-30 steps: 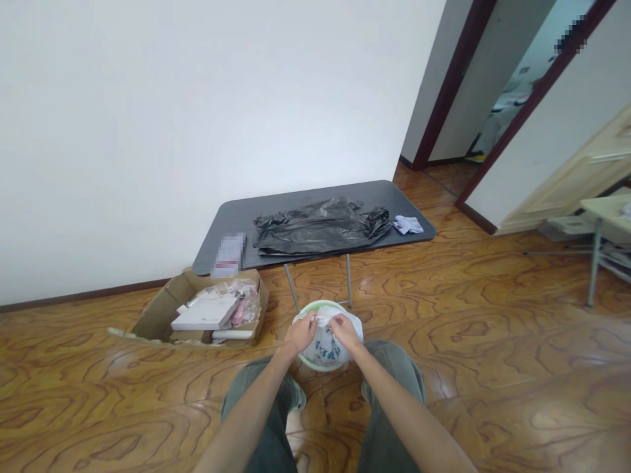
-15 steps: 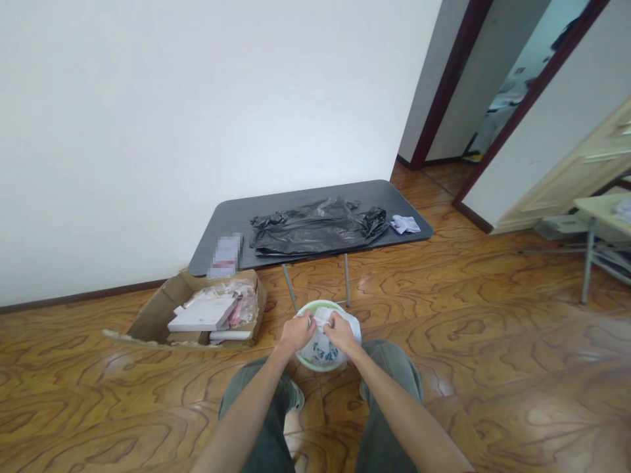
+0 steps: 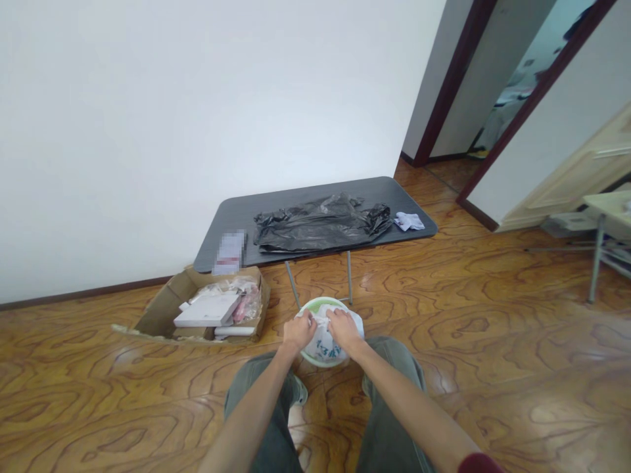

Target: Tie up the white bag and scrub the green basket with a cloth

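A white plastic bag (image 3: pixel 326 349) with blue-green lettering sits in a round pale-green basin (image 3: pixel 315 302) on the floor between my legs. My left hand (image 3: pixel 300 330) is closed in a pinch on the top of the bag at its left side. On the other side, my right hand (image 3: pixel 344 330) curls its fingers down over the gathered top, also gripping it. Between the two hands a twisted strip of the bag shows. What lies inside the bag is hidden.
Beyond the basin, a low dark folding table (image 3: pixel 231 213) against the wall bears a black plastic bag (image 3: pixel 320 226), a folded pale cloth (image 3: pixel 408 221) and a blurred packet (image 3: pixel 230 251). An opened cardboard box (image 3: pixel 158 315) with white boxes and wrappers stands at left. A light table (image 3: pixel 611 203) is at far right.
My right hand has turned, its fingers now more over the top of the bag. The left hand stays on the bag. The whole view has shifted slightly.
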`<state>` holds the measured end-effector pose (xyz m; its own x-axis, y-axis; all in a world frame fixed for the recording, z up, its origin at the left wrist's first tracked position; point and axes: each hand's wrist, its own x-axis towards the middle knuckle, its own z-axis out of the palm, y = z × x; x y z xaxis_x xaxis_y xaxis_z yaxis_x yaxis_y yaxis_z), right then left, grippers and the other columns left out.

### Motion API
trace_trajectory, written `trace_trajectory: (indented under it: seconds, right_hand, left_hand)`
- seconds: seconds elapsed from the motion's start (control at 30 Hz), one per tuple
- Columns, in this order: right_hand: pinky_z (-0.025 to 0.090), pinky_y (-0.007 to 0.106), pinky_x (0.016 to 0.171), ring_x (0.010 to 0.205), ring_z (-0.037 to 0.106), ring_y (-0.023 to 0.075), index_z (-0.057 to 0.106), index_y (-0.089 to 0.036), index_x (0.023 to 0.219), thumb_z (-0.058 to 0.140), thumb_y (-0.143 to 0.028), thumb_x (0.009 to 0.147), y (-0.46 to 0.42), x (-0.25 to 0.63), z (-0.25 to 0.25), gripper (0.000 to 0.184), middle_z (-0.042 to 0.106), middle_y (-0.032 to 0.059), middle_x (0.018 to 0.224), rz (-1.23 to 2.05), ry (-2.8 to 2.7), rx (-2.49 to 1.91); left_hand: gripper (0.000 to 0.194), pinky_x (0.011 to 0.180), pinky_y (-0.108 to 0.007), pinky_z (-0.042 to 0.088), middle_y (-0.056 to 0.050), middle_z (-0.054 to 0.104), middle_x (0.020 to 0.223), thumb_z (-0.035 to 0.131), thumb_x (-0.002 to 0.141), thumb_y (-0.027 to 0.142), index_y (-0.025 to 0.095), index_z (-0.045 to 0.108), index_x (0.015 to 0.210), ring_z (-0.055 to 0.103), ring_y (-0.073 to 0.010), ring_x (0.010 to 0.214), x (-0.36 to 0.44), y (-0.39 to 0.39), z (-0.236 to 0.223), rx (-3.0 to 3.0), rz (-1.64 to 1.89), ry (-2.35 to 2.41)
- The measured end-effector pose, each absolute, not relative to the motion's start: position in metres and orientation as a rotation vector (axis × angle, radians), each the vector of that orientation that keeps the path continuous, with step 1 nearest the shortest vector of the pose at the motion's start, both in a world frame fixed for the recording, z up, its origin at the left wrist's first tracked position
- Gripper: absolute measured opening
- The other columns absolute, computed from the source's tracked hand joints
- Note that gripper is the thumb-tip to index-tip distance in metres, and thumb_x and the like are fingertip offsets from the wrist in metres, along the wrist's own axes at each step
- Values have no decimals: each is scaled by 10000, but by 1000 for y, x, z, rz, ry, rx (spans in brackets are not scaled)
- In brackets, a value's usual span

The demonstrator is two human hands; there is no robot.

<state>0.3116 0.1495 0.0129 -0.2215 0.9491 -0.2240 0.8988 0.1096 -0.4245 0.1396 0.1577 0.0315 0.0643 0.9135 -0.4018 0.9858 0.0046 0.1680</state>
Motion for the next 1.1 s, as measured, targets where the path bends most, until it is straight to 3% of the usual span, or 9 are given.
trace_trajectory:
  seconds: [0.13,0.23,0.33,0.5,0.6,0.73,0.87,0.97,1.1]
  right_hand:
    - [482,309,1087,1228,703,240,824,-176,1230,506,-119,1042,152,312,14,374,791,152,1285,837,-2169,-1864]
    - [480,286,1101,1230,699,224,837,-180,1284,479,-109,1049,150,311,17,433,781,148,1290,885,-2083,-1879]
    - [491,302,1087,1235,694,237,826,-218,1356,456,-127,1070,146,310,22,476,754,150,1325,855,-2130,-1917]
    - [500,335,1028,1127,708,240,829,-255,1291,446,-133,1067,142,309,22,461,744,149,1319,734,-2276,-1930]
    - [496,318,1027,1115,705,221,794,-235,1314,454,-127,1048,145,308,9,445,750,135,1308,822,-2115,-1897]
    - [505,298,1033,1121,704,208,747,-182,1178,424,-143,1037,153,308,-13,355,795,109,1186,1014,-1711,-1872]
    - [493,290,1049,1139,704,200,711,-203,1090,440,-144,1034,157,314,-19,282,800,88,1161,1016,-1732,-1814]
    - [472,285,1037,1156,697,200,711,-202,1138,465,-137,1042,154,319,-14,271,788,98,1217,945,-1943,-1812]
    - [460,294,988,1128,701,209,711,-199,1193,486,-164,1062,149,319,-8,263,777,118,1256,862,-2096,-1906]
  left_hand:
    - [384,991,-367,587,-131,857,1266,447,1133,391,251,707,1380,812,-293,1222,142,156,36,1930,-208,1870]
    - [384,990,-355,578,-118,859,1262,452,1129,400,264,713,1376,802,-291,1240,143,158,39,1934,-184,1845]
    - [387,990,-361,579,-119,864,1239,457,1126,401,266,718,1377,799,-300,1245,144,159,40,1947,-182,1819]
    - [406,1002,-387,585,-132,858,1262,460,1125,380,263,709,1424,802,-318,1234,144,158,39,1977,-184,1786]
    - [451,1036,-369,575,-91,845,1339,468,1121,326,333,666,1527,791,-286,1263,142,157,38,1999,-145,1730]
    - [474,1111,-334,547,-63,818,1419,497,1078,215,335,738,1468,754,-252,1325,138,159,32,2004,34,1599]
    - [465,1102,-320,547,-68,852,1302,514,1046,176,301,773,1411,773,-244,1244,136,162,25,1984,91,1514]
    - [434,1048,-322,558,-63,868,1197,514,1059,212,313,779,1388,789,-255,1182,134,166,25,2005,-5,1519]
    - [419,1033,-341,557,-73,863,1208,474,1096,268,331,772,1383,792,-273,1182,133,171,25,2088,-112,1504]
